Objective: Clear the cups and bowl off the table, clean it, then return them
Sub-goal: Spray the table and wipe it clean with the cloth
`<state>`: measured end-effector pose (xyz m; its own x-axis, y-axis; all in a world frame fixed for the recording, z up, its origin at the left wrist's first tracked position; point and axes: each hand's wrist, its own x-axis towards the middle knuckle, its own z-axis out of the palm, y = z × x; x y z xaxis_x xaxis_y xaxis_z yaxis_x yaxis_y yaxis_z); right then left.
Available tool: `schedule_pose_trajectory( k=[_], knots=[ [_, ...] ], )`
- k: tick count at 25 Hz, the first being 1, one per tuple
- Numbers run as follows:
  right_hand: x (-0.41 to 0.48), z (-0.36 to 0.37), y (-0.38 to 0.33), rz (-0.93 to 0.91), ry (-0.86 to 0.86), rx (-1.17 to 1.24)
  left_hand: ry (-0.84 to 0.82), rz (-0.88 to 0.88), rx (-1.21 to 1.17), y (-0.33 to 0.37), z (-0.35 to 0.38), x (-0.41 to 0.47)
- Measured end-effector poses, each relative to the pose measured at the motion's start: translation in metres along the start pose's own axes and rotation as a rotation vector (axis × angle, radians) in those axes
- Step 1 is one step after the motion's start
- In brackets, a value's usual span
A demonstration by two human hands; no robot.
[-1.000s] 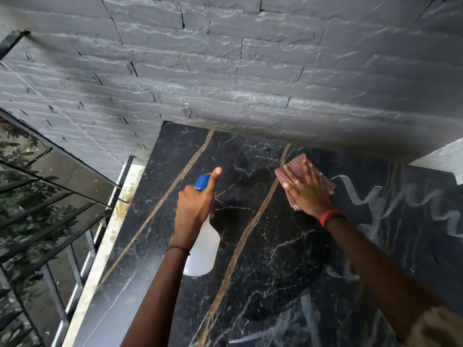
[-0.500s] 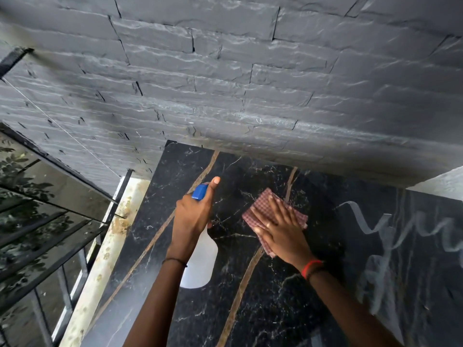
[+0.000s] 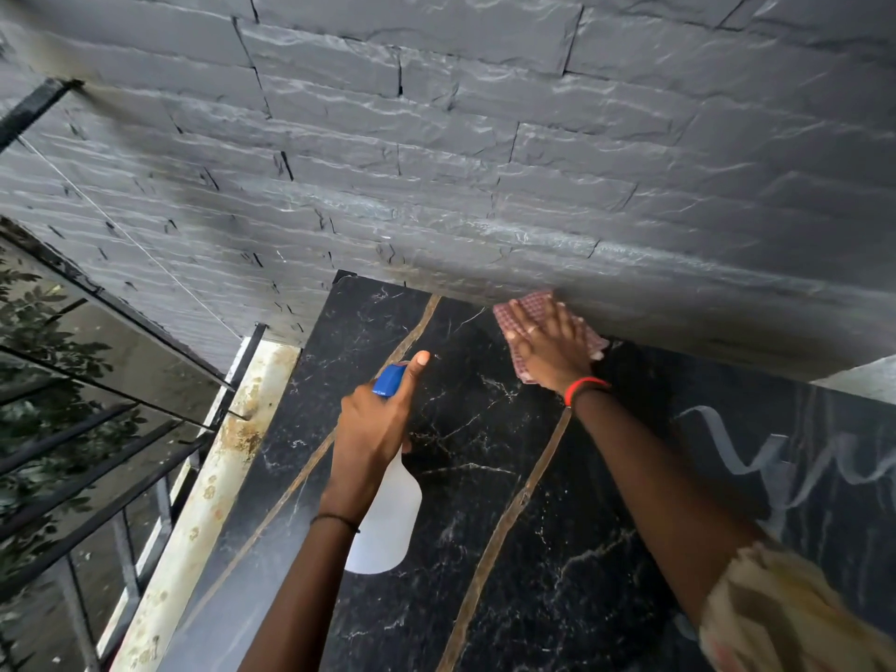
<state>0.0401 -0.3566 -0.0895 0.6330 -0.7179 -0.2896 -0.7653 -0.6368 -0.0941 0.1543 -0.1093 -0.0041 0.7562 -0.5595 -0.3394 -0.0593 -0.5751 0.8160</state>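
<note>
1. Gripped a white spray bottle (image 3: 388,526) in the left hand (image 3: 376,424), fingers wrapped round its neck, thumb stretched toward 1 o'clock along the blue nozzle (image 3: 389,380).
2. Hung the bottle's body below that wrist, toward 6 o'clock, over the table (image 3: 557,550).
3. Laid the right hand (image 3: 550,351) flat, fingers straight and spread, clasping nothing, on a red-checked cloth (image 3: 533,303) at 1 o'clock from the left hand.
4. Pressed that cloth onto the table's far edge, right where slab met wall (image 3: 485,162).
5. Wore a red band (image 3: 584,386) on the right wrist and a thin dark one on the left.
6. Filled the view from centre down through 4 and 6 o'clock with the black marble table, brown veins running from 7 toward 1 o'clock.
7. Showed pale smeared streaks (image 3: 776,458) on the slab at 3 o'clock.
8. Spanned 9 through 12 to 3 o'clock with the grey stone wall.
9. Flanked the table at 8 o'clock with a cream, rust-spotted ledge (image 3: 218,468) and, beyond it, dark bars (image 3: 72,453).
</note>
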Motion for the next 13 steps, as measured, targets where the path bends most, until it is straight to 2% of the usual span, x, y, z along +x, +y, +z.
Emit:
schedule_pose_trajectory(
  k=[3, 6, 9, 13],
  knots=[
    [-0.019, 0.009, -0.051, -0.178, -0.033, -0.019, 0.014, 0.021, 0.025, -0.002, -0.002, -0.003],
    [-0.066, 0.030, -0.061, -0.315, -0.014, -0.068, 0.031, 0.031, 0.021, 0.002, -0.002, -0.004],
    [-0.125, 0.055, -0.038, -0.359, 0.068, -0.112, 0.025, 0.038, 0.006, 0.009, 0.004, -0.008],
    [-0.174, 0.063, 0.031, -0.310, 0.096, -0.140, 0.005, 0.033, -0.014, 0.009, 0.010, -0.018]
  ],
)
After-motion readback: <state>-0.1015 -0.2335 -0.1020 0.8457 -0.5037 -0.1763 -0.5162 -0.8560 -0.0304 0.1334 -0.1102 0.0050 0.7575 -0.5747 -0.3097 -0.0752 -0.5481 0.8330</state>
